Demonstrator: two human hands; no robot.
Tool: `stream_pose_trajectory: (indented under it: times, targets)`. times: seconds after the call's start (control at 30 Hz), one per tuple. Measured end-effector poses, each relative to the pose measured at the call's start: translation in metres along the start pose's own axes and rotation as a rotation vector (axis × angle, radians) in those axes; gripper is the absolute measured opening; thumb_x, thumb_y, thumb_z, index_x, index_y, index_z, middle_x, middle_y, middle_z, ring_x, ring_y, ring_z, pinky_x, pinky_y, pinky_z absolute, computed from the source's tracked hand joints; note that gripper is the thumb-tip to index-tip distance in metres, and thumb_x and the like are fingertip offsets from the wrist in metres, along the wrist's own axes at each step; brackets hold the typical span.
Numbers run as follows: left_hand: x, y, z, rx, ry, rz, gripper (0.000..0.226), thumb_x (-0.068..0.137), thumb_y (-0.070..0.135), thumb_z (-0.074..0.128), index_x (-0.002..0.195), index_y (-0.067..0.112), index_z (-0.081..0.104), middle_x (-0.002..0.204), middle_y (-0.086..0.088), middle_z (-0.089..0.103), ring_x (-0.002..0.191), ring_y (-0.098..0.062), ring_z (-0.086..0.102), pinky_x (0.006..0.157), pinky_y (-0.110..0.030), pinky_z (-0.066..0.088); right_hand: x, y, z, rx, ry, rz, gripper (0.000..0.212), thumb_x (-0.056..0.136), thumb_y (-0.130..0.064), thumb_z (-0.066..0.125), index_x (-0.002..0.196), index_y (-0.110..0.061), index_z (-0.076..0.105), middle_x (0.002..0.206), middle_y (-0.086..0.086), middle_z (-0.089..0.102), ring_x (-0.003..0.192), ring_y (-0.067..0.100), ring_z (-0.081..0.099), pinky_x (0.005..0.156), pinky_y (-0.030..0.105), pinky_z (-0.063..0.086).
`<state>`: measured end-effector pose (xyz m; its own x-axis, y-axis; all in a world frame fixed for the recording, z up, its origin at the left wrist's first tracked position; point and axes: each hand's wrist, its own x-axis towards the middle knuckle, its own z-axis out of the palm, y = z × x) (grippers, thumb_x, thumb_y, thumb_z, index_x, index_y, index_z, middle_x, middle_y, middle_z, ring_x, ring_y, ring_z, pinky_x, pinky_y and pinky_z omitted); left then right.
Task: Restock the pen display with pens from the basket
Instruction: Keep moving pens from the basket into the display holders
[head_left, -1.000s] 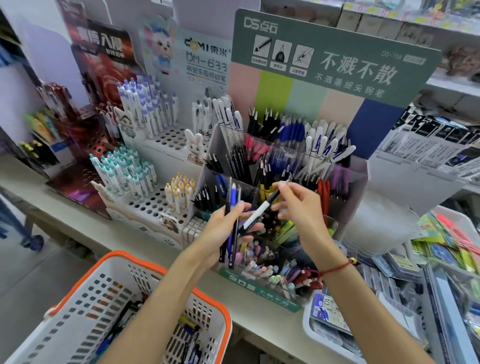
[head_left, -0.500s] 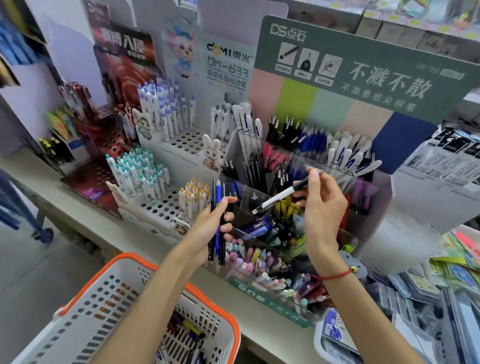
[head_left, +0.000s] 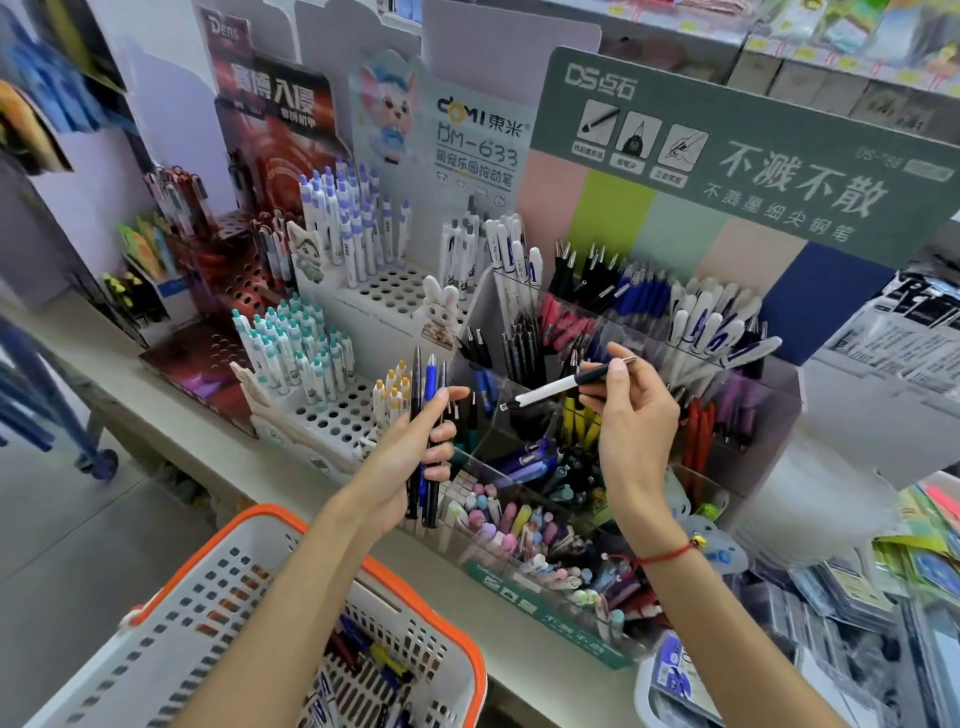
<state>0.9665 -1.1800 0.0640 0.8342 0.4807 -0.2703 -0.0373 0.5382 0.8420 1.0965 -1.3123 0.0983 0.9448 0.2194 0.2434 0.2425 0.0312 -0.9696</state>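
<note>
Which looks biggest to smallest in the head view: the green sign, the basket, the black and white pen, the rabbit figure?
1. Green sign, largest.
2. Basket, though it is cut off by the frame and nearer the camera, so this order is unsure.
3. Black and white pen, held by the right hand.
4. Rabbit figure, smallest.

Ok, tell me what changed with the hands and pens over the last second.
The right hand drew the black-and-white pen away from the left hand and raised it above the clear display, where it lies nearly level. The left hand kept its grip on the bundle of pens, upright as before. The basket stayed below the counter edge.
</note>
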Motion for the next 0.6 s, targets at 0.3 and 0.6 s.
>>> stream_pose_trajectory:
  times: [0.3, 0.6]
  targets:
    - [-0.012, 0.001, -0.022, -0.034, 0.049, -0.002, 0.026, 0.102, 0.034, 0.043, 0.116, 0.02, 0.061, 0.058, 0.01, 0.032, 0.043, -0.001, 0.027, 0.038, -0.012, 0.024, -0.012, 0.024, 0.03, -0.417, -0.308, -0.16, 0.021, 0.103, -0.014, 0.045, 0.12, -0.012, 0.056, 0.092, -0.004, 0.07, 0.077, 0.02, 0.068, 0.068, 0.037, 0.057]
    - [-0.025, 0.005, -0.037, -0.077, 0.107, 0.001, 0.024, 0.102, 0.032, 0.044, 0.113, 0.019, 0.061, 0.057, 0.01, 0.032, 0.041, -0.001, 0.027, 0.037, -0.013, 0.023, -0.02, 0.029, 0.055, -0.418, -0.331, -0.267, 0.008, 0.1, -0.019, 0.053, 0.107, -0.015, 0.056, 0.083, -0.006, 0.069, 0.075, 0.012, 0.068, 0.067, 0.036, 0.058]
